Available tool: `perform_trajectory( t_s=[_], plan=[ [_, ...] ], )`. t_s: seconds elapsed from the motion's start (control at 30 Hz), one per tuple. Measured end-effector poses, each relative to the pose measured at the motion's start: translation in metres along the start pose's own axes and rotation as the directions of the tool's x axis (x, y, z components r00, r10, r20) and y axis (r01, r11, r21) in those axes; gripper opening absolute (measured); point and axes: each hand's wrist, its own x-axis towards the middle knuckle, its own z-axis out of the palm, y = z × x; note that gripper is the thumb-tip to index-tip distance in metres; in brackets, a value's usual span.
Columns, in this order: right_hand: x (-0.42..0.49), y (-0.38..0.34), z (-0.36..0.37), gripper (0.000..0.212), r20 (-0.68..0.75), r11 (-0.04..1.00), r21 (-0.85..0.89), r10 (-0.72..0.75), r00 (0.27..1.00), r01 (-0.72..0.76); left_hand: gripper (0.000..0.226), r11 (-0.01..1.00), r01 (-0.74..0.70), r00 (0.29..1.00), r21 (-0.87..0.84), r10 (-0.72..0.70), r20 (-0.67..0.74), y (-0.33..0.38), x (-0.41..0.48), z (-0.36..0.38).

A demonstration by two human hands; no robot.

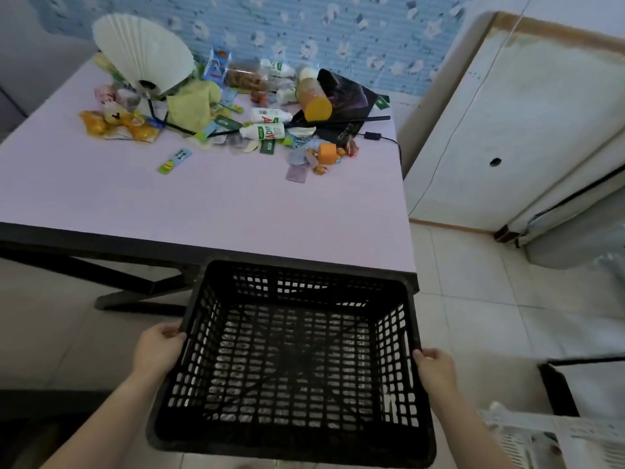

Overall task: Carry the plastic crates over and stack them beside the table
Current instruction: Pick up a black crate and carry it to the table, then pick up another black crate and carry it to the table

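A pale tiled floor [473, 316] runs under a lilac-topped counter [203, 204] that stands against blue flowered wallpaper [304, 25].

The fingers [169, 330] of the left hand [157, 348] curl over the left rim of a black plastic crate [291, 446]. The fingers [423, 355] of the right hand [436, 368] curl over its right rim, and both forearms reach in from the near edge. The crate sits between the two hands with its open mouth facing up and its mesh base down; floor tiles show through the holes. Its far wall lies against the dark near edge of the counter, close to the counter's right corner, and its near wall is closest to the person. Its sides run square to that edge. From this angle the crate looks nearly square, so I cannot tell which way its long axis runs.

Near right, low on the floor, part of a white crate [554, 441] shows. On the far half of the counter lies a clutter of a white pleated fan [142, 52], small white bottles [267, 130], an orange bottle [313, 96] and snack packets. A white cabinet [524, 130] stands at the far right.
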Motion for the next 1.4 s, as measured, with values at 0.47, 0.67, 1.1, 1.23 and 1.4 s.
perform_trajectory(
  t_s=[0.47, 0.67, 1.1, 1.23, 1.4],
  plan=[
    [0.014, 0.007, -0.004, 0.016, 0.033, 0.997, 0.055, 0.044, 0.999, -0.045, 0.03, 1.0, 0.001, 1.0, 0.03, 0.0, -0.023, 0.004, -0.006, 0.006],
    [-0.006, -0.033, 0.001, 0.047, -0.069, 0.998, -0.03, -0.057, 0.996, 0.055, 0.047, 0.992, -0.126, 0.992, 0.024, 0.126, 0.012, 0.025, -0.021, -0.008],
    [-0.183, -0.112, 0.102, 0.043, 0.474, 0.663, -0.114, -0.618, 0.627, 0.74, 0.038, 0.955, -0.244, 0.962, -0.168, 0.216, -0.169, -0.032, -0.123, -0.144],
    [-0.288, -0.112, 0.139, 0.042, 0.608, 0.445, 0.021, -0.716, 0.342, 0.895, 0.038, 0.949, -0.225, 0.925, -0.219, 0.137, -0.354, -0.104, -0.177, -0.23],
    [-0.441, -0.071, 0.183, 0.04, 0.724, 0.296, 0.219, -0.688, 0.048, 0.93, 0.04, 0.958, -0.164, 0.86, -0.235, 0.022, -0.51, -0.208, -0.262, -0.315]
  ],
)
